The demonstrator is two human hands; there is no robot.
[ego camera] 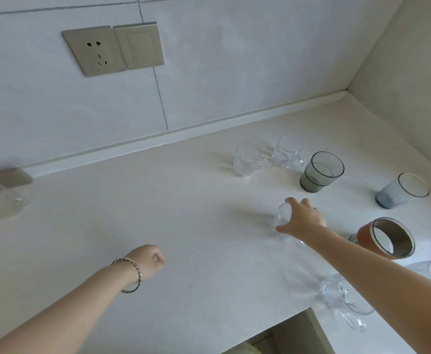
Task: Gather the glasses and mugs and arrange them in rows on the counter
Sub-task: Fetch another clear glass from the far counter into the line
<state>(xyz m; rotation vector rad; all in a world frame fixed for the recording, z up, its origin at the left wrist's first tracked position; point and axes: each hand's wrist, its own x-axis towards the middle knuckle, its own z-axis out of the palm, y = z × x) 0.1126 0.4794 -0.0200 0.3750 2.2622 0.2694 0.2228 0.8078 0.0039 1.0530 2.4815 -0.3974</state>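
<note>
Gathering in progress: right hand (302,219) grips clear glass (281,216), left hand (150,259) clenched empty; next move, likely, seating it beside mugs (246,159) at twelve o'clock.

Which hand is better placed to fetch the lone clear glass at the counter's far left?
Left. The left hand holds nothing, nearer the lone glass; the right hand grips a small glass.

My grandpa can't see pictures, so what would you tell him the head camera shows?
The person's right hand grips a clear glass at a white counter, while the left hand, curled and empty, is off to the left. Around it stand two clear mugs, a grey glass, a blue glass and an orange-banded cup.
</note>
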